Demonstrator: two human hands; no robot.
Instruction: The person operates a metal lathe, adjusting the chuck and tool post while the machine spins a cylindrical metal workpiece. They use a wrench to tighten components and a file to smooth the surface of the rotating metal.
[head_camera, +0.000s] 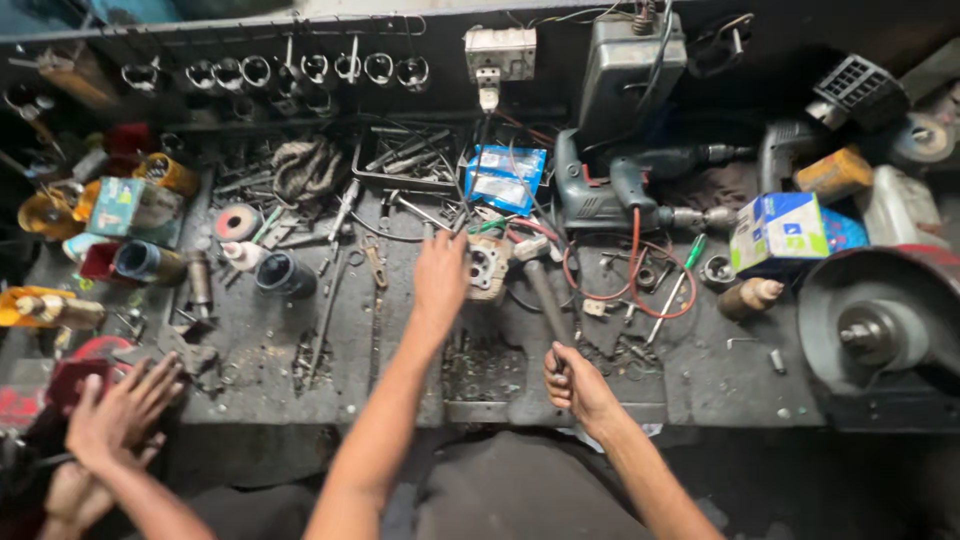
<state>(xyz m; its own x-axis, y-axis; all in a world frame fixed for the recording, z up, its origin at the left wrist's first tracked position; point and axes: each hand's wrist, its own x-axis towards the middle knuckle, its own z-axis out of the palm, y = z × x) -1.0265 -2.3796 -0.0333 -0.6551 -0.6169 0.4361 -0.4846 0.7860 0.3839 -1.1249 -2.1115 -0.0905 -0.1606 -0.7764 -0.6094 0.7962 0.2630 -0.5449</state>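
Observation:
My left hand (440, 272) reaches across the dirty workbench (300, 370) and rests its fingers against the left side of a small pale metal engine part (489, 268) with round holes. My right hand (572, 382) is closed around the dark handle of a hammer (541, 290). The hammer's head lies just right of the metal part, close to it or touching. Loose screws, bits and small tools lie all around both hands.
Another person's two hands (118, 420) rest at the bench's lower left. Two power drills (615, 190) and a red wire loop (633, 270) lie behind the hammer. A bench grinder wheel (880, 320) stands at right, beside a blue-and-white box (780, 230). Blue packets (505, 178) sit further back.

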